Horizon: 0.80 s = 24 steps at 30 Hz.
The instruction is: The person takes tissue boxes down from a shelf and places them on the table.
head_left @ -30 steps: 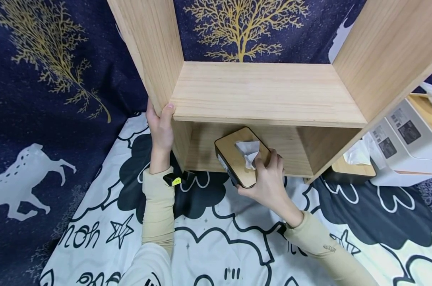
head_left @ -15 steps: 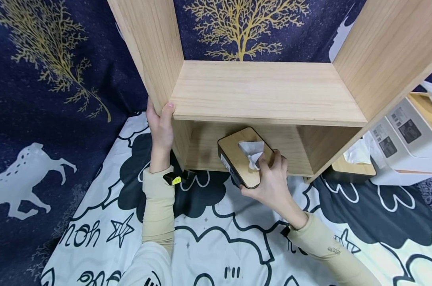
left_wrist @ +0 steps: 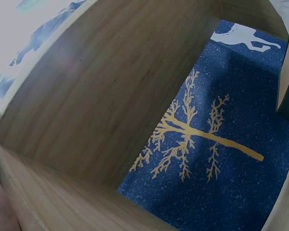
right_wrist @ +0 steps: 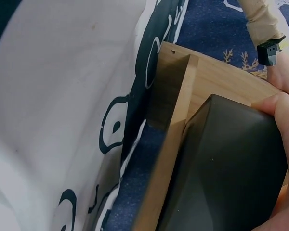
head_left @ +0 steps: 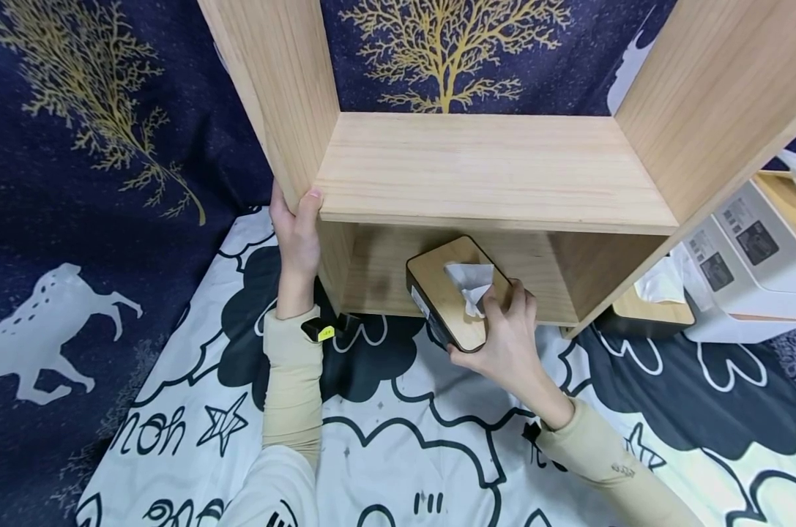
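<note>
In the head view my right hand [head_left: 508, 348] grips a tissue box [head_left: 447, 304] by its near right corner, thumb on the front side and fingers over the far edge. The box has a wooden top, dark sides and a white tissue [head_left: 470, 282] sticking out. It is tilted at an angle in the mouth of the lower compartment of a wooden shelf [head_left: 496, 172]. The right wrist view shows its dark side [right_wrist: 231, 163] close up. My left hand [head_left: 296, 238] holds the shelf's left side panel at the front edge, thumb on the inner side.
Another tissue box [head_left: 648, 311] stands right of the shelf, beside white boxes [head_left: 753, 241] with wooden tops. A patterned black-and-white cloth [head_left: 398, 454] covers the surface below. A dark blue curtain [head_left: 193, 146] with gold trees hangs behind.
My right hand has shifted slightly to the right and towards me, bringing the tissue box with it. The left hand stays on the shelf panel.
</note>
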Each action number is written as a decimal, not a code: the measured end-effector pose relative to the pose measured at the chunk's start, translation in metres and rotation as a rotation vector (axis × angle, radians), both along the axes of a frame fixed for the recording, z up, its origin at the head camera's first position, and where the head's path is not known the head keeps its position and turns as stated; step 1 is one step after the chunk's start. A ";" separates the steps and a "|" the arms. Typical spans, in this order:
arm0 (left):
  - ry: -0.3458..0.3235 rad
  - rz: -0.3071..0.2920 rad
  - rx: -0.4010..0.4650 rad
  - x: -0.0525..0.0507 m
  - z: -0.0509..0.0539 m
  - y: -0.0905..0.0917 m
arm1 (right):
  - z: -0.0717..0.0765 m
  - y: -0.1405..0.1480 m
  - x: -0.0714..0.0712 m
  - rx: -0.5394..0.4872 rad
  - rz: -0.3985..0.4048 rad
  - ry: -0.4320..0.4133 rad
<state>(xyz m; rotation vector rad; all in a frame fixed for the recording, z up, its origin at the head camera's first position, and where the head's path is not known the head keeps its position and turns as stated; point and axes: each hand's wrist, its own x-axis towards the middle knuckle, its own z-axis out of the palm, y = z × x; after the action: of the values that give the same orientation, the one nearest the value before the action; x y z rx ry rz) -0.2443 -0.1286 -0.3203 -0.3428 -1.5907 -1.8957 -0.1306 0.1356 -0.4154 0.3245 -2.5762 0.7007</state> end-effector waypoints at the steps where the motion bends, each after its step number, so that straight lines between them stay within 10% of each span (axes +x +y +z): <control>1: 0.000 0.002 0.000 0.000 0.000 0.000 | 0.000 0.000 0.000 -0.001 0.000 0.002; 24: -0.005 0.009 0.000 0.000 0.001 0.000 | 0.005 0.009 0.014 -0.015 -0.013 0.012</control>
<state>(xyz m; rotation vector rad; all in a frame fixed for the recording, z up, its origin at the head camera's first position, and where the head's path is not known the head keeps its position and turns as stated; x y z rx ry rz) -0.2438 -0.1285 -0.3196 -0.3311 -1.5929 -1.8915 -0.1165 0.1450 -0.4107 0.3056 -2.5585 0.7109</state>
